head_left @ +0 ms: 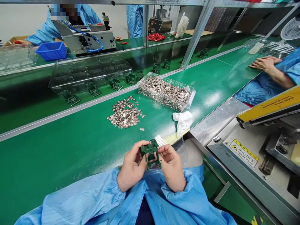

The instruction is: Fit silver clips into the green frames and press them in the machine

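A dark green plastic frame (152, 150) with an open middle is held up over the front edge of the green table. My left hand (134, 165) grips its left side, fingers closed round it. On the other side my right hand (172, 164) pinches the frame's right edge. Beyond my hands lies a loose pile of small silvery metal pieces (125, 115). A clear plastic box (191, 99) full of similar pieces stands behind, to the right. Near my right hand lie a crumpled white cloth (184, 120) and a strip of white pieces (160, 140).
A grey machine (234, 168) with a yellow arm is close on the right. Along the belt (82, 107) behind a metal rail stand several green frames and a clear tray (91, 68). Another person's hands (264, 64) rest at the far right.
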The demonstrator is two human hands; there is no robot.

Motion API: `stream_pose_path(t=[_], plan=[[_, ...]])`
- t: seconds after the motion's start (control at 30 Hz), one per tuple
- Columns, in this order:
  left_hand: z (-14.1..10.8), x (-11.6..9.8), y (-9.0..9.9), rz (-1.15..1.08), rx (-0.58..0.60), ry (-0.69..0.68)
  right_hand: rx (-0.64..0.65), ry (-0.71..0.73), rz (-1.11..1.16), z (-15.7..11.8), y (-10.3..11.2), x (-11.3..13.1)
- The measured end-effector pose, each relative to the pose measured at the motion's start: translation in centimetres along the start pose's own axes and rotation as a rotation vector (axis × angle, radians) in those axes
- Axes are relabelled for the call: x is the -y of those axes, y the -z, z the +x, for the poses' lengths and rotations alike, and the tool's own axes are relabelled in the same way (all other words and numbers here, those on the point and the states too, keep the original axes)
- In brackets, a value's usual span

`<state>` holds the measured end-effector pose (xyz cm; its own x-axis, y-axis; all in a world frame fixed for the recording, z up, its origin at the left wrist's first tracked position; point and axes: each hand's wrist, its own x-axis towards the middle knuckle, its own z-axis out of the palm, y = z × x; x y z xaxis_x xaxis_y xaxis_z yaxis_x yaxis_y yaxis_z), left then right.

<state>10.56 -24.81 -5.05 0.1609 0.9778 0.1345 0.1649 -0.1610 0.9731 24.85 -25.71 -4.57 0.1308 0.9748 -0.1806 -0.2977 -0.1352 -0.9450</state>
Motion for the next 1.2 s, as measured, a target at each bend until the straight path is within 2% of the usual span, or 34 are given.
stream_pose_path(t=[0.4, 0.77, 0.93, 1.07, 1.2], plan=[[-0.5, -1.1, -1.6, 0.019, 0.029, -0.049, -0.021, -0.003, 0.121, -1.2, 1.7, 0.2], [-1.1, -1.2, -3.5, -0.026, 0.036, -0.040, -0.078, 0.017, 0.120, -2.1, 3.3, -0.2], [-1.2, -1.0, -4.1, -0.071, 0.126, 0.002, -0.126, 0.043, 0.118, -2.5, 3.8, -1.0], [0.2, -0.8, -3.7, -0.123, 0.178, 0.014, -0.186, 0.086, 0.109, -2.3, 5.3, -2.4], [3.6, -0.2, -3.7, -0.245, 0.015, 0.111, -0.276, 0.043, -0.013, -1.1, 6.9, -4.6]])
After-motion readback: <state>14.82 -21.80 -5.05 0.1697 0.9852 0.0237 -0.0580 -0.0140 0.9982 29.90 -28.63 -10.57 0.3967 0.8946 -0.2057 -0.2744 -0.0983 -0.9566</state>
